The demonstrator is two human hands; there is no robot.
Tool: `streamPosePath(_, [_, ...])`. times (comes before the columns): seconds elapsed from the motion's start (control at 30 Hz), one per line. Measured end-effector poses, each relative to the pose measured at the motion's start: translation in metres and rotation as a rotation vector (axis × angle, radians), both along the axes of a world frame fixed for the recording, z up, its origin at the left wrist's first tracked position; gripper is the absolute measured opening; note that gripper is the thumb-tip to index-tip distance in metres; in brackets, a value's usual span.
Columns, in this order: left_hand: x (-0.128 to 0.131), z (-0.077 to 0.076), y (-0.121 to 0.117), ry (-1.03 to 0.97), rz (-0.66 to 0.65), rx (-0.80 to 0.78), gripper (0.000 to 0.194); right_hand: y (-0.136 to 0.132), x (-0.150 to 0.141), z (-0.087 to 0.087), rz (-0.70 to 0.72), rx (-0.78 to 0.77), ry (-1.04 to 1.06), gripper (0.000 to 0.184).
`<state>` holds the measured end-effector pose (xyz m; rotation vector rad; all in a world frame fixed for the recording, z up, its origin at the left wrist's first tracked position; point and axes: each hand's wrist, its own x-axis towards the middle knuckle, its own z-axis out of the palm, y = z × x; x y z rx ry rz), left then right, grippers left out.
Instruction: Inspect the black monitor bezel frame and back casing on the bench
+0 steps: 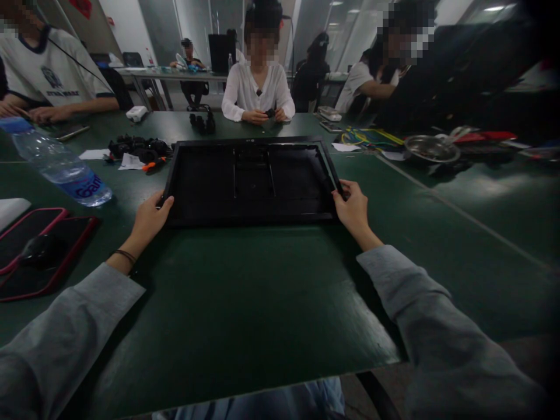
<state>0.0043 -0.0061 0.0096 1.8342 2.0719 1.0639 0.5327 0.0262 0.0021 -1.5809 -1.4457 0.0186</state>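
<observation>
A wide black rectangular monitor housing [205,181], with a raised rim and two upright ribs in its middle, rests on or just above the green table. My left hand [151,219] is closed around its left edge, thumb on the rim. On the right side my right hand [352,209] grips the opposite edge, fingers over the rim. Whether the housing's underside touches the table is hard to tell.
To the left, a tilted water bottle [65,169] and red-rimmed phones [74,251] lie near my arm. Small black parts [137,147] are piled behind. Coloured cables [367,137] and a metal bowl [431,149] are at right. A person [258,87] sits opposite; others sit at the sides.
</observation>
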Motion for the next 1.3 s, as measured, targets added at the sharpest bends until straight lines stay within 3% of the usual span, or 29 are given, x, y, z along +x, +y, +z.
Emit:
streamPosePath(0.4, [0.002, 0.002, -0.002, 0.108, 0.031, 0.012, 0.052, 0.001, 0.001, -0.001, 0.001, 0.028, -0.011, 0.038])
streamPosePath(0.67, [0.008, 0.008, -0.010, 0.176, 0.062, 0.273, 0.049, -0.005, -0.002, 0.006, -0.017, 0.157, -0.038, 0.045])
streamPosePath(0.8, [0.013, 0.014, -0.015, 0.193, 0.118, 0.325, 0.047, -0.012, -0.005, 0.011, -0.048, 0.204, -0.076, 0.050])
streamPosePath(0.93, [0.013, 0.014, -0.014, 0.178, 0.111, 0.317, 0.048, -0.014, -0.006, 0.012, -0.051, 0.191, -0.093, 0.050])
streamPosePath(1.13, [0.006, 0.006, -0.005, 0.181, -0.002, 0.265, 0.049, -0.010, -0.005, 0.008, -0.012, 0.084, -0.063, 0.043])
streamPosePath(1.3, [0.004, 0.002, -0.003, 0.144, 0.000, 0.175, 0.045, -0.007, -0.003, 0.004, -0.014, 0.041, -0.043, 0.042])
